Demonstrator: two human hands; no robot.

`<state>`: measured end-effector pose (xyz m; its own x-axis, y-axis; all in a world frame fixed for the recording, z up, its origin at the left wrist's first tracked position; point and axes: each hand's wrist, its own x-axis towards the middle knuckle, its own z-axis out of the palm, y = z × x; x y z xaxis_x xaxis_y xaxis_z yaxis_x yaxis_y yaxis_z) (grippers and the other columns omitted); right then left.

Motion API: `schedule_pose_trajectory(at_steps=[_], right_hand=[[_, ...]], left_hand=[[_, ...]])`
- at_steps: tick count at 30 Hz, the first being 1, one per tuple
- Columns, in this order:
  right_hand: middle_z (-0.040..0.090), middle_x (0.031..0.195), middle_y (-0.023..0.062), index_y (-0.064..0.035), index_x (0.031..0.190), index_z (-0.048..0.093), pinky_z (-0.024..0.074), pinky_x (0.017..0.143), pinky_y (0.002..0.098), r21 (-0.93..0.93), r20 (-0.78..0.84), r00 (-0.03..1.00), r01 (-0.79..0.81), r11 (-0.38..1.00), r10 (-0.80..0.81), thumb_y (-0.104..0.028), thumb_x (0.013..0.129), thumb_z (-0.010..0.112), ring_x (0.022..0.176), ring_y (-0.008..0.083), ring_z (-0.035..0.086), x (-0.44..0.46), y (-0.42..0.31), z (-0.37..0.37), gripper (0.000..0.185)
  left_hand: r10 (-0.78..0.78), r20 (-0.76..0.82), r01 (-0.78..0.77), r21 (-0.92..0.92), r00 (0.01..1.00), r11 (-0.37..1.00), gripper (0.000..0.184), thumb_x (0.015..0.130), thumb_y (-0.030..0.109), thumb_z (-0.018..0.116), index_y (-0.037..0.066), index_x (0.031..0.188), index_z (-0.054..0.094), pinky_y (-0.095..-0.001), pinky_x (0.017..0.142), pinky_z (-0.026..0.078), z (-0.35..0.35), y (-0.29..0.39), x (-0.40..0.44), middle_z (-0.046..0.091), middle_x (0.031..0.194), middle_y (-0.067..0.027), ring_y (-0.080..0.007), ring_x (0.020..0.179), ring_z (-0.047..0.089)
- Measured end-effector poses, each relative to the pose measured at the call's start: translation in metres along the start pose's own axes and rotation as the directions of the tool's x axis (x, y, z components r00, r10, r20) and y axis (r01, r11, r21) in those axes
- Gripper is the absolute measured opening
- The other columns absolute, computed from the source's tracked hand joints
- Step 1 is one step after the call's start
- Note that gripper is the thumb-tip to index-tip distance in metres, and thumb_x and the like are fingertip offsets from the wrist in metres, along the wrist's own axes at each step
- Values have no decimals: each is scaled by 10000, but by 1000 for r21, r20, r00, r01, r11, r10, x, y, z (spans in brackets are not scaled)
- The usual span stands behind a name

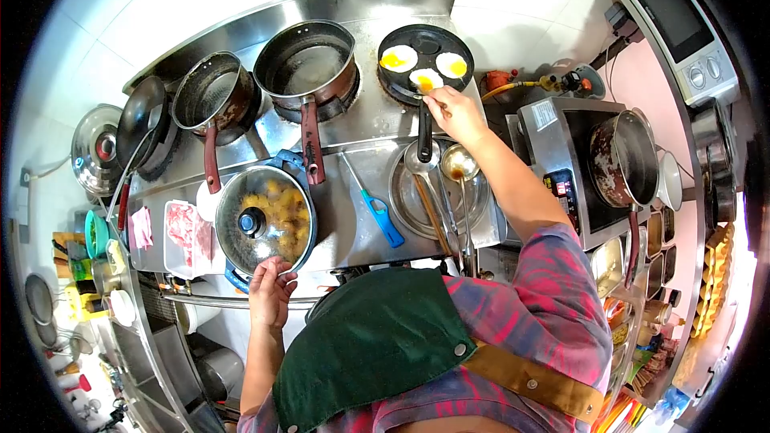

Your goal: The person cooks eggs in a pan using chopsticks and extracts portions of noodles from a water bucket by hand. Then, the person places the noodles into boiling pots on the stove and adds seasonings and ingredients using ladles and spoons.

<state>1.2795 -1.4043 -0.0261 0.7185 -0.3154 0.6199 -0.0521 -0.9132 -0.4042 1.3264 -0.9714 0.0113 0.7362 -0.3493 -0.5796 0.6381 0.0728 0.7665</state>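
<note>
My right hand (455, 115) reaches over the near rim of a black egg pan (429, 40), its fingers pinched beside the nearest fried egg (425, 80). Whatever lies between those fingertips is hidden. Two more fried eggs, one at the left (399, 58) and one at the right (451, 65), sit in the pan's wells; the black handle (424, 132) points toward me. My left hand (272, 290) is at the near edge of a blue pot (314, 207), fingers curled together; I cannot make out anything in them. Through the pot's glass lid (241, 180), yellowish-brown chunks show.
Two saucepans (216, 88) (305, 60) and a wok (144, 124) stand left on the stove. A blue lighter (383, 220) lies near ladles (459, 164) on a round metal tray (399, 196). Left is a tub of raw meat (188, 236); right, another saucepan (624, 160).
</note>
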Motion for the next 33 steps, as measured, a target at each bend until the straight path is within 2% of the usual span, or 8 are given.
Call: schedule_pose_trajectory(at_steps=[7, 19, 22, 25, 27, 29, 30, 33], right_hand=[[564, 715, 96, -61, 741, 550, 460, 524, 352, -52, -39, 999, -35, 998, 33, -163, 760, 579, 602, 289, 555, 4, 6, -5, 108], [587, 735, 108, -50, 757, 578, 468, 540, 304, 54, -93, 995, -32, 998, 37, -99, 745, 589, 627, 261, 579, 6, 10, -12, 52], [598, 719, 106, -7, 802, 584, 456, 524, 239, 373, -70, 936, -297, 879, 346, -112, 768, 587, 590, 143, 591, 5, 19, -15, 110], [594, 679, 90, 8, 814, 582, 458, 548, 226, 455, -146, 856, -388, 802, 497, -150, 791, 570, 592, 111, 585, 12, 28, -35, 161], [583, 671, 76, 2, 815, 582, 456, 560, 227, 428, -143, 847, -413, 804, 512, -170, 803, 560, 601, 116, 575, 8, 37, -43, 174], [573, 674, 85, -4, 811, 583, 448, 558, 232, 153, -144, 911, -366, 918, 387, -167, 798, 567, 595, 131, 561, -3, 63, -37, 165], [568, 672, 95, -8, 788, 580, 438, 550, 251, 258, -90, 882, -428, 866, 463, -155, 787, 577, 578, 157, 545, 1, 41, -43, 147], [576, 712, 116, -16, 758, 571, 440, 543, 277, 96, -125, 959, -242, 966, 253, -143, 757, 603, 586, 238, 553, -5, 48, -35, 131]], left_hand=[[13, -2, -13, 4, 1000, 1000, 191, 841, 241, 500, 82, 945, 488, -247, 595, 458, -1, 1, -1, 559, 835, -59, -159, 699, 557], [9, -5, -9, 14, 1000, 1000, 198, 845, 246, 491, 82, 955, 483, -249, 607, 451, -1, 4, -1, 557, 836, -55, -154, 698, 551], [-2, -3, 2, 13, 1000, 1000, 198, 842, 250, 494, 92, 961, 489, -248, 605, 449, -3, 5, -1, 560, 825, -42, -147, 699, 552], [5, -8, -5, 4, 1000, 1000, 195, 837, 249, 507, 92, 951, 488, -256, 600, 447, -4, 2, -1, 559, 837, -53, -157, 696, 552], [-12, -20, 12, -7, 1000, 1000, 188, 834, 249, 513, 96, 942, 491, -256, 597, 446, -5, 1, 0, 560, 832, -52, -160, 693, 554], [-18, -26, 18, -7, 1000, 1000, 181, 835, 245, 511, 96, 934, 492, -253, 591, 448, -3, 1, 1, 561, 828, -51, -160, 689, 556], [-21, -25, 21, -6, 999, 1000, 177, 836, 242, 510, 95, 932, 493, -251, 588, 450, -3, 0, 2, 561, 828, -51, -159, 686, 556], [-22, -16, 22, -1, 1000, 1000, 171, 837, 235, 509, 93, 931, 492, -247, 582, 454, -1, 0, 3, 563, 824, -52, -157, 679, 557]])
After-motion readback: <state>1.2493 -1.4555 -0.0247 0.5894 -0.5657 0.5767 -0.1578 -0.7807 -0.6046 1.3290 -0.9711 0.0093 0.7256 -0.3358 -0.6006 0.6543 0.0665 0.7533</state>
